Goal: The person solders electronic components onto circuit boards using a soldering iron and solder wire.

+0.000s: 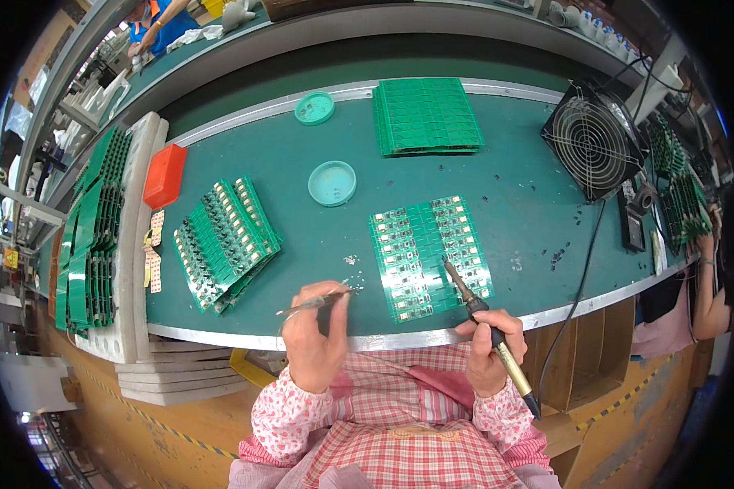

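1. Right hand at the near edge of the bench, fingers clenched round the handle of a soldering iron. Iron angled up and left; its tip rests on the near right part of the green circuit panel.
2. Circuit panel lies flat on the bench mat, right of centre, near the edge; two columns of small boards, slightly skewed.
3. Left hand just left of the panel, fingers grasping a thin length of solder wire, which points right toward the panel but sits apart from it.
4. Small pale scraps on the mat between the left hand and the panel.
5. Left of centre: a fanned stack of populated boards, tilted, well apart from the hands.
6. Far centre: a neat stack of bare green panels. Two round teal lids, one mid-bench, one farther, near the far rail.
7. Far left: an orange box on a white tray; more green boards stand in racks beyond it.
8. Right: a black wire-guard fan, its cable running down over the near edge.
9. Another person's arm at the right rim, holding boards; another person at the far left bench.
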A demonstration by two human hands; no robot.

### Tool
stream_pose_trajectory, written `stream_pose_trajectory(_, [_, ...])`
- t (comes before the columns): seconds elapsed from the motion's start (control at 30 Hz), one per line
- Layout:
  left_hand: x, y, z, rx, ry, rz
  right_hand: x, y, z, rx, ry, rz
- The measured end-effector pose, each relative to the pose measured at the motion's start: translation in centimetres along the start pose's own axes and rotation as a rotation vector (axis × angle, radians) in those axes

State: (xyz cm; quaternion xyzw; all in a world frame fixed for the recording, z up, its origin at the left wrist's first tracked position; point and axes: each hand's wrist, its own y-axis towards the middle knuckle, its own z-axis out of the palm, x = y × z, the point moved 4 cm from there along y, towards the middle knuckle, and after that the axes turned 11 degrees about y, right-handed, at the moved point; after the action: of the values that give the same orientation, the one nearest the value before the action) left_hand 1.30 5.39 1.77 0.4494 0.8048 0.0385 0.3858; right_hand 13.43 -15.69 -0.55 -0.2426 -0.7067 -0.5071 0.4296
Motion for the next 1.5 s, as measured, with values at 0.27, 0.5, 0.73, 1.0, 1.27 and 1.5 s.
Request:
stream_pose_trajectory(0.27, [-2.7, -1.4, 2.2, 0.222, -0.152, 0.058, 0.2, 0.2, 0.0, -0.010, 0.006, -0.017])
stream_pose_trajectory(0.5, [-3.2, -1.0, 2.2, 0.187, -0.087, 0.130, 0.3, 0.3, 0.0, 0.002, 0.006, -0.059])
stream_pose_trajectory(0.73, [-3.7, -0.9, 2.1, 0.180, -0.037, 0.155, 0.4, 0.3, 0.0, 0.002, 0.027, -0.050])
stream_pose_trajectory(1.0, [-3.7, -0.8, 2.2, 0.173, -0.037, 0.162, 0.5, 0.1, -0.1, -0.018, 0.056, -0.029])
stream_pose_trajectory(1.27, [-3.6, -0.9, 2.2, 0.167, -0.047, 0.150, 1.7, -1.0, -0.6, -0.045, 0.228, 0.061])
stream_pose_trajectory(1.5, [-3.5, -0.9, 2.2, 0.168, -0.033, 0.143, 3.1, -0.5, -0.1, 0.110, 0.214, -0.113])
